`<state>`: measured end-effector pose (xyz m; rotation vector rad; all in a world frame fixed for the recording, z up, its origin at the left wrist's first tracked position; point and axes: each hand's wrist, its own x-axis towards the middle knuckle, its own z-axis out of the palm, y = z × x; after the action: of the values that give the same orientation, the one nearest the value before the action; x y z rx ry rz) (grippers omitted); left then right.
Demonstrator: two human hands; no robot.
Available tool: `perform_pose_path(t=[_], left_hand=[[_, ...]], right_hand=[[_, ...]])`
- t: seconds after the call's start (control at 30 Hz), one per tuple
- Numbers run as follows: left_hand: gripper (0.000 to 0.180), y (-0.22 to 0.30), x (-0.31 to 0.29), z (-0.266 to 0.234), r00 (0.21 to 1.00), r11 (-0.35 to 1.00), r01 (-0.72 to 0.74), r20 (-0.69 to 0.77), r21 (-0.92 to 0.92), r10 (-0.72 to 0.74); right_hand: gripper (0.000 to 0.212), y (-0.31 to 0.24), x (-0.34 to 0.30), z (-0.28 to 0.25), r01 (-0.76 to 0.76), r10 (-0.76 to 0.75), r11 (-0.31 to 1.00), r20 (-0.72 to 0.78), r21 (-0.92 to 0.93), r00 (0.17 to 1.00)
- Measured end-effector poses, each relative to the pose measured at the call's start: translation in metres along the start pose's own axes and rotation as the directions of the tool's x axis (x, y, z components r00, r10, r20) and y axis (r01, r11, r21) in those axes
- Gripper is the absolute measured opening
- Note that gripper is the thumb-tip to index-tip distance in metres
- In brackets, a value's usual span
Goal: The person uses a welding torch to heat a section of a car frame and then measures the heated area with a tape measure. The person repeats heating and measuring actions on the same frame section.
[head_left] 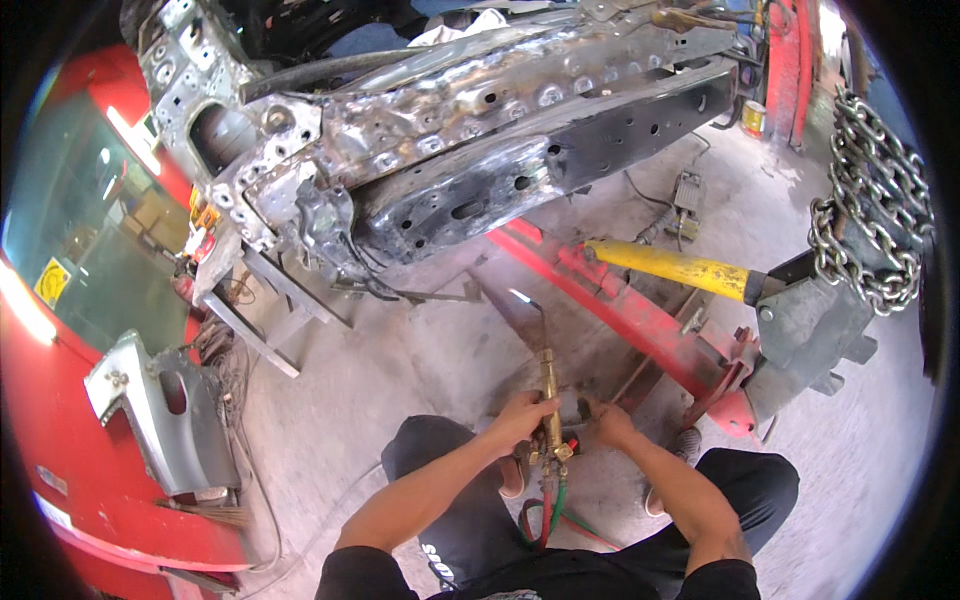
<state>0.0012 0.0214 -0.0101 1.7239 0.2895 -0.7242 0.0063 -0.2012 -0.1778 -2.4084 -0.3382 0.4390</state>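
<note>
Scanning from the left edge, we see a yellow sticker [53, 281] with unreadable print, then a grey body panel [200, 430]. A bare metal vehicle frame [400, 128] spans upper centre. White lettering [436, 566] marks our trouser leg, lower centre. Our left hand [524, 418] is wrapped around the brass torch [549, 378] at centre, above 2 hoses [558, 506]. Our right hand [610, 425] curls just beside it; we cannot tell whether it grips anything. Rightward, 1 red beam [620, 305] and 1 yellow arm [675, 266] cross the floor; upper right, 1 yellow can [754, 117], contents unclear, then chains [872, 205].
</note>
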Motion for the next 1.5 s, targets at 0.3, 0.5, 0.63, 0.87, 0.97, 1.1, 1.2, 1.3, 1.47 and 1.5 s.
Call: perform_pose_path(t=[0.3,0.5,0.63,0.87,0.97,1.1,1.2,1.3,1.47,1.5], left_hand=[[0.042,0.013,-0.003,0.029,0.991,0.997,-0.078,0.106,-0.007,0.078],[0.045,0.008,-0.004,0.043,0.961,0.968,-0.251,0.118,0.000,0.249],[0.052,0.016,-0.012,0.039,0.962,0.977,-0.213,0.175,0.010,0.208],[0.047,0.014,-0.018,0.031,0.932,0.956,-0.284,0.211,-0.078,0.294],[0.042,0.016,-0.020,0.031,0.912,0.936,-0.344,0.212,-0.075,0.352],[0.040,0.018,-0.021,0.029,0.904,0.936,-0.346,0.240,-0.069,0.352],[0.041,0.009,-0.013,0.027,0.906,0.948,-0.307,0.282,-0.080,0.317],[0.048,0.024,-0.026,0.026,0.893,0.954,-0.297,0.341,-0.050,0.296],[0.047,0.020,-0.028,0.026,0.859,0.926,-0.367,0.347,-0.092,0.375],[0.047,0.021,-0.029,0.026,0.850,0.919,-0.380,0.352,-0.104,0.392]], right_hand=[[0.050,-0.064,-0.088,-0.106,-0.236,-0.122,0.897,0.722,0.374,0.681],[0.076,-0.116,-0.145,-0.093,-0.294,-0.201,0.671,0.549,0.680,0.811],[0.079,-0.114,-0.135,-0.066,-0.175,-0.254,0.603,0.395,0.779,0.883],[0.057,-0.133,-0.139,-0.065,-0.360,-0.222,0.233,0.410,0.903,0.885],[0.056,-0.123,-0.136,-0.049,-0.233,-0.199,0.393,0.330,0.889,0.923],[0.056,-0.124,-0.137,-0.049,-0.227,-0.173,0.401,0.317,0.887,0.933],[0.057,-0.129,-0.139,-0.050,-0.214,-0.136,0.419,0.294,0.882,0.946],[0.065,-0.125,-0.141,-0.046,-0.190,-0.127,0.445,0.272,0.875,0.954],[0.059,-0.137,-0.142,-0.056,-0.164,-0.122,0.508,0.259,0.845,0.958],[0.058,-0.138,-0.144,-0.055,-0.162,-0.120,0.493,0.252,0.855,0.960]])
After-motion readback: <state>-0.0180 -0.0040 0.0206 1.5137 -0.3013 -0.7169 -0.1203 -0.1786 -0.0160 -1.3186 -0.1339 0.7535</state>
